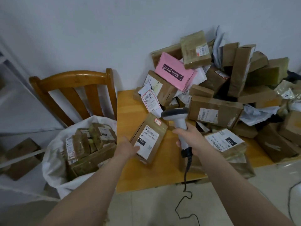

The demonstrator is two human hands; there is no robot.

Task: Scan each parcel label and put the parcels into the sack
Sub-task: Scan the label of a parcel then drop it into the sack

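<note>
My left hand [127, 148] holds a small brown parcel [155, 128] by its near left edge, its white label marked 060 facing up above the wooden table [128, 111]. My right hand [192, 137] grips the handle of a grey and white barcode scanner [176, 117], whose head points left over the parcel's top corner. The white sack [53, 154] stands open on the left, with several brown parcels inside it.
A big heap of brown parcels [215, 110] and a pink box [175, 71] marked good luck fill the table's back and right. A wooden chair [73, 88] stands behind the sack. The scanner's cable [184, 193] hangs to the tiled floor.
</note>
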